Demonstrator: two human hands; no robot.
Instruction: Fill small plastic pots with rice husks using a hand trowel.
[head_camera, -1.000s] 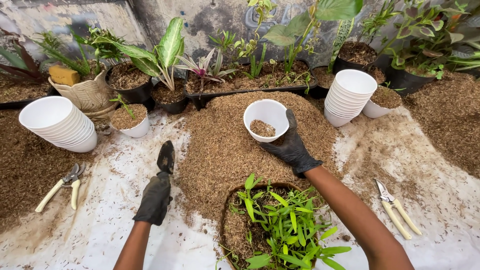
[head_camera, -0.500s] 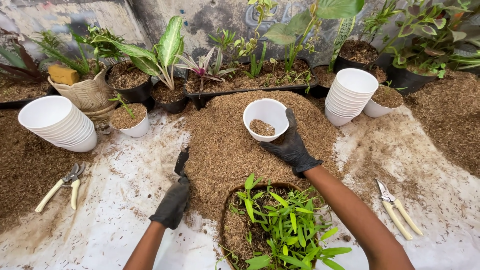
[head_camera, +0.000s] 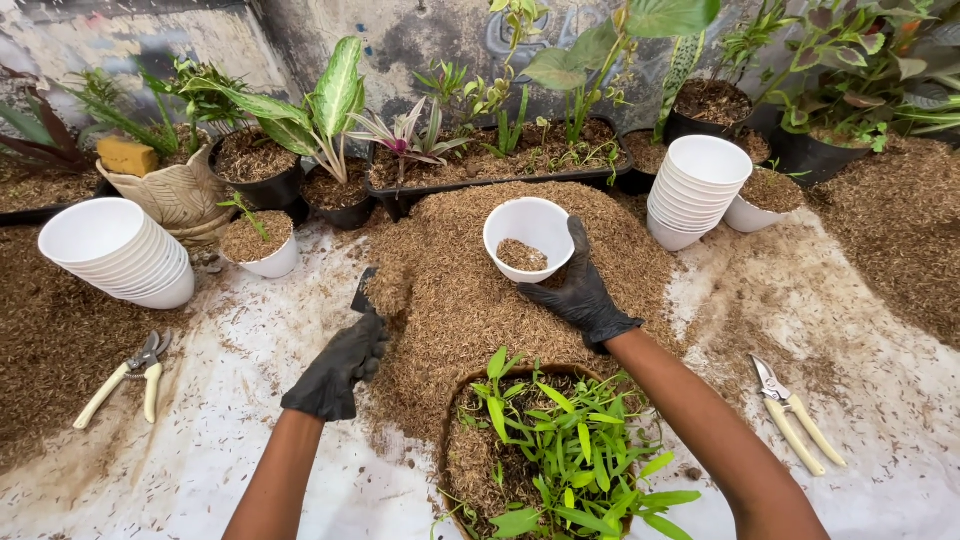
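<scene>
My right hand (head_camera: 580, 290), in a black glove, grips the rim of a white pot (head_camera: 528, 238) tilted on a large heap of brown husk mix (head_camera: 470, 300). A little mix lies in the pot's bottom. My left hand (head_camera: 335, 368), also gloved in black, holds a small dark trowel (head_camera: 366, 292) whose blade carries a scoop of mix at the heap's left edge. A basket of green leafy plants (head_camera: 545, 445) sits just in front of me between my arms.
Stacks of white pots stand at left (head_camera: 115, 250) and right (head_camera: 700, 190). Cream-handled pruners lie at left (head_camera: 125, 378) and right (head_camera: 795, 415). A small filled pot (head_camera: 262, 243) and several potted plants (head_camera: 330, 120) line the back wall. Husk mix (head_camera: 900, 230) is spread over the white sheet.
My left hand has moved right and forward with the trowel, from the white sheet to the heap's edge, and now lifts a scoop of mix. My right hand and the pot stayed put.
</scene>
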